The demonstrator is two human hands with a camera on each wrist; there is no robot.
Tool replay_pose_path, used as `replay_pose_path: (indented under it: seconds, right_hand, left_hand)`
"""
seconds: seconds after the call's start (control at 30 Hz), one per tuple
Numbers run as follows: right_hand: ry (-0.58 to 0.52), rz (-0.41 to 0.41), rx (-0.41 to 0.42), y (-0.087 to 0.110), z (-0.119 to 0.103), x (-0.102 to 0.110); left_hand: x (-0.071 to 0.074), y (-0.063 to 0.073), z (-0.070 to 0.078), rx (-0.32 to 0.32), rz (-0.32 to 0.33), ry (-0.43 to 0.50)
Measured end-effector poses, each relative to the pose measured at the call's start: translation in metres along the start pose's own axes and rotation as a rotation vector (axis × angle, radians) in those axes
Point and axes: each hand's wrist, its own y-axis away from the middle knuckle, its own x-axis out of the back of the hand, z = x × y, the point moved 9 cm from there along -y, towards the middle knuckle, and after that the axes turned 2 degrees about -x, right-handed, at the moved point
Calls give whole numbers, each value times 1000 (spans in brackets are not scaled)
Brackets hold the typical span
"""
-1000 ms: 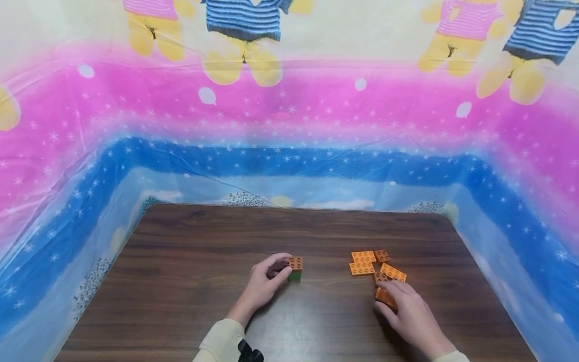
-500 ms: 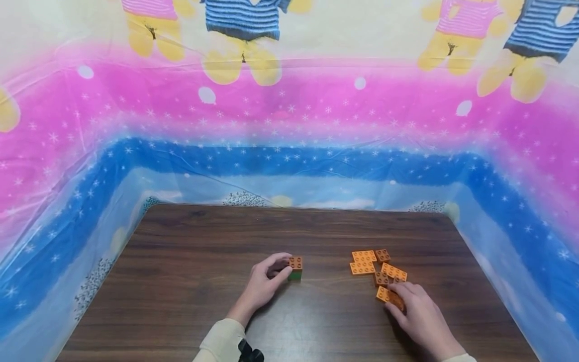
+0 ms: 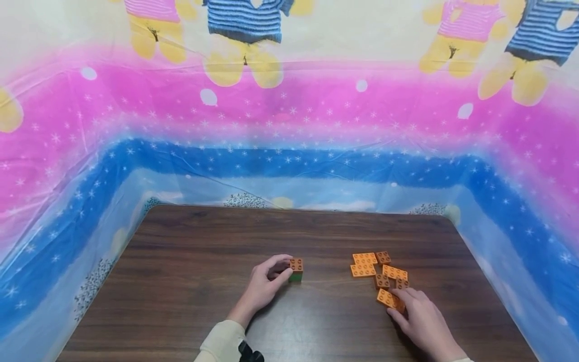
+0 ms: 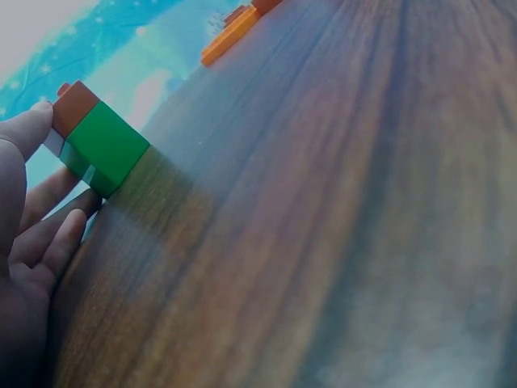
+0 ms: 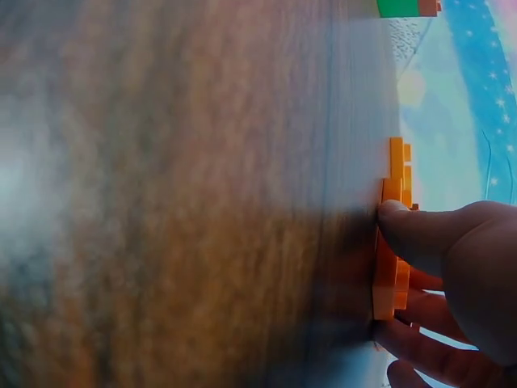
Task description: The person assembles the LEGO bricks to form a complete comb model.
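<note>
My left hand [image 3: 262, 284] holds a small two-brick stack by its left side. A brown toy brick [image 3: 296, 263] with studs forms its top, and a green brick [image 4: 107, 149] the bottom, standing on the table. At the right, my right hand [image 3: 420, 314] has its thumb and fingers about the long orange brick [image 3: 386, 297] that lies nearest me. The thumb [image 5: 397, 214] presses the near side of that brick; the fingers are at its far side, partly hidden. Just behind it lie a brown brick [image 3: 382, 281] and another brown brick [image 3: 402, 284] beside the fingertips.
Further back on the dark wooden table [image 3: 203, 241] lie an orange brick [image 3: 395, 272], two orange bricks side by side [image 3: 364, 264] and a brown brick [image 3: 383, 258]. A patterned cloth [image 3: 280, 161] surrounds the table's back and sides.
My right hand has shifted a little right along the near orange brick, uncovering its left end. The left hand and its stack stay in place.
</note>
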Motion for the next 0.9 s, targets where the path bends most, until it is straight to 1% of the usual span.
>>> replay_pose_path:
  seconds: [0.5,0.7,0.9]
  right_hand:
    - [-7,-1,8,1,4,-2]
    - [-21,-28,-3,2,5,-4]
    - [-97,-78,-31,1,4,-4]
  left_hand:
    - [0,0,-1,3,-1,5]
    - [0,0,-3,6,-4,5]
    - [0,0,-2,1,-6,2]
